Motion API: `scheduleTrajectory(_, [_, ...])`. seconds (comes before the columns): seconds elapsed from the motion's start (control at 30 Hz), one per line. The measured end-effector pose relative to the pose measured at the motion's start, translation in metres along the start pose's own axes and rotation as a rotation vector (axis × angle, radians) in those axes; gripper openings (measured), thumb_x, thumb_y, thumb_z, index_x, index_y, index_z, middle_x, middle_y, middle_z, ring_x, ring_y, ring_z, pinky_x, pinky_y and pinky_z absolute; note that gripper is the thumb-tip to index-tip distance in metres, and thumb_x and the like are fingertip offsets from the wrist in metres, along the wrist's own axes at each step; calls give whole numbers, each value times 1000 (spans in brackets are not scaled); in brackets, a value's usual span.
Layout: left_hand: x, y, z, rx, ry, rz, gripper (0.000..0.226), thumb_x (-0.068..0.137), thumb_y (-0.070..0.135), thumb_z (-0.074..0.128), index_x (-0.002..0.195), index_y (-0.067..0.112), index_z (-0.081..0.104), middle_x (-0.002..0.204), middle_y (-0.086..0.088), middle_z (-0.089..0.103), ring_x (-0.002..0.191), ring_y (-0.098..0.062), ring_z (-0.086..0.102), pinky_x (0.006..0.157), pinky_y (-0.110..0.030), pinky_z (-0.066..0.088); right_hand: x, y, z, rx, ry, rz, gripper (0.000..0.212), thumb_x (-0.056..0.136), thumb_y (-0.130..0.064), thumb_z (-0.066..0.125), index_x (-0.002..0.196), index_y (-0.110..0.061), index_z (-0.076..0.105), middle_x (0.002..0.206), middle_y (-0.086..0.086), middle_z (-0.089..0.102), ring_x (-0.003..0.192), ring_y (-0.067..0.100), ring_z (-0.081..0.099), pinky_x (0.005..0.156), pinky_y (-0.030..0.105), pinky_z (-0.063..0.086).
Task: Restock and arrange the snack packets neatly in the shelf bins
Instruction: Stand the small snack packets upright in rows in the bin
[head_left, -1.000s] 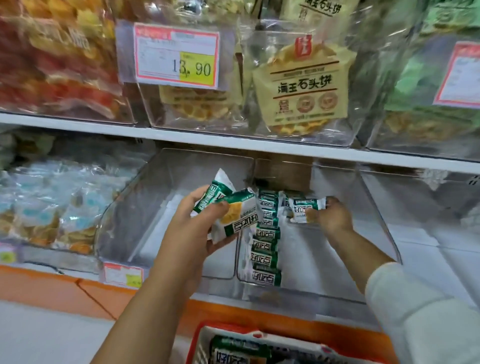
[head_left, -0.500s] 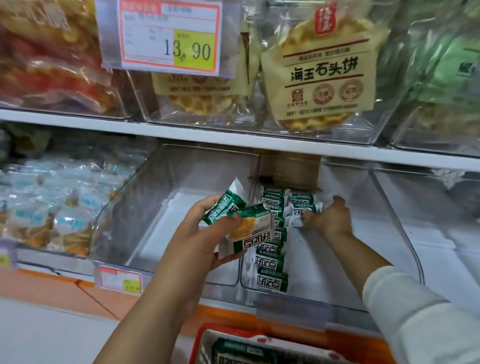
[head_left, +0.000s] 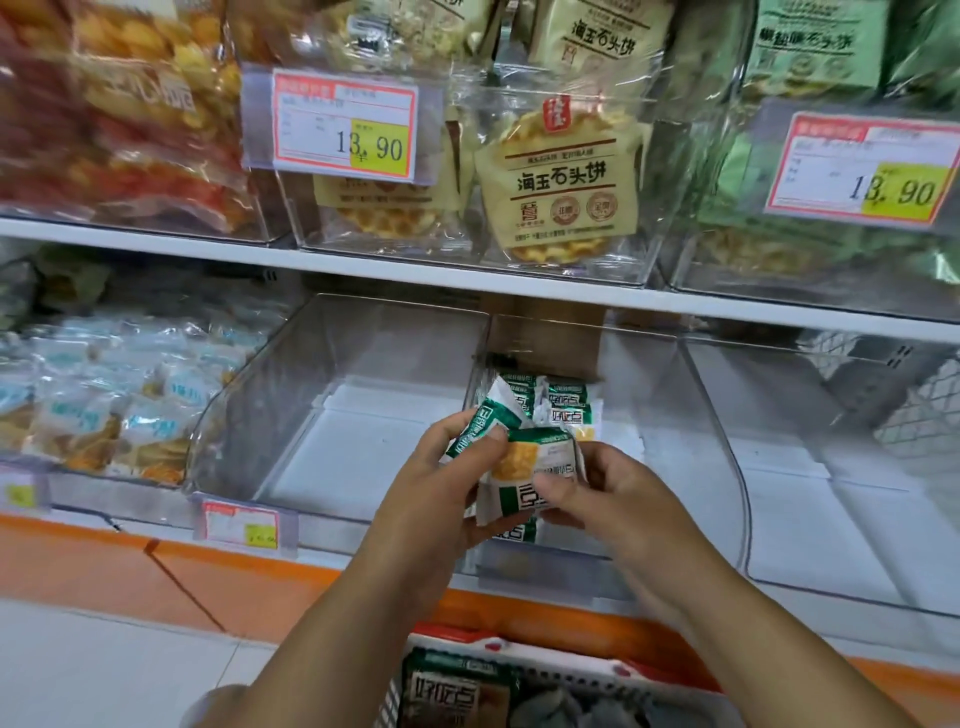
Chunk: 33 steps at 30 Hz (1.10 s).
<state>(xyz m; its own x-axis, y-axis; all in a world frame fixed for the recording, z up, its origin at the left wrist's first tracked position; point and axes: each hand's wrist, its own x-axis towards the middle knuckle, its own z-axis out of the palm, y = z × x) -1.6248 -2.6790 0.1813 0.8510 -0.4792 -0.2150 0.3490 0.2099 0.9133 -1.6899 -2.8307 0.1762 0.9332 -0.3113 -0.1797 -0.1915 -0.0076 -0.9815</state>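
Note:
My left hand (head_left: 441, 493) grips two green-and-white snack packets (head_left: 524, 457) in front of the clear middle bin (head_left: 670, 441) on the lower shelf. My right hand (head_left: 608, 493) pinches the front packet of the pair at its lower right corner. Behind the hands, a row of the same green packets (head_left: 563, 402) stands along the bin's left side; its lower part is hidden by my hands.
An empty clear bin (head_left: 343, 415) sits left of the middle one, another clear bin (head_left: 831, 467) to its right. A red-rimmed basket (head_left: 498, 649) with more green packets is below. Upper shelf bins hold biscuit bags (head_left: 566, 182) behind price tags (head_left: 343, 124).
My right hand let go of the packet it set in the bin's row and came back to the packets in my left hand, now pinching one. The view shifted slightly down.

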Motion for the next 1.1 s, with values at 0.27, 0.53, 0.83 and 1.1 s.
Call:
scheduleTrajectory(0.27, [6, 10, -6, 254, -45, 147, 36, 82, 18, 76, 113, 28, 60, 95, -3, 76, 84, -20, 75, 71, -30, 61, -1, -10, -4, -33, -8, 2, 31, 77, -23, 76, 106, -19, 64, 99, 1, 74, 93, 22, 71, 86, 43, 58])
scheduleTrajectory(0.53, [13, 0, -6, 206, 56, 191, 31, 85, 13, 75, 111, 26, 62, 92, 0, 76, 83, -18, 74, 68, -29, 61, 0, 2, 7, 362, -87, 97, 37, 79, -20, 69, 114, -16, 61, 113, 14, 70, 103, 37, 67, 90, 58, 52])
scheduleTrajectory(0.83, [29, 9, -32, 255, 157, 176, 28, 96, 17, 61, 121, 29, 54, 105, -1, 70, 89, -21, 73, 76, -37, 62, 136, 30, -81, -906, 308, 10, 40, 74, -14, 80, 107, -22, 59, 107, 8, 64, 89, 26, 61, 72, 31, 47])
scheduleTrajectory(1.1, [33, 7, -42, 257, 155, 161, 18, 95, 15, 62, 104, 30, 58, 92, 4, 71, 81, -16, 73, 68, -29, 61, 166, 69, -59, -781, 299, 122, 64, 73, -20, 82, 128, -18, 49, 122, 16, 52, 102, 34, 61, 90, 36, 50])
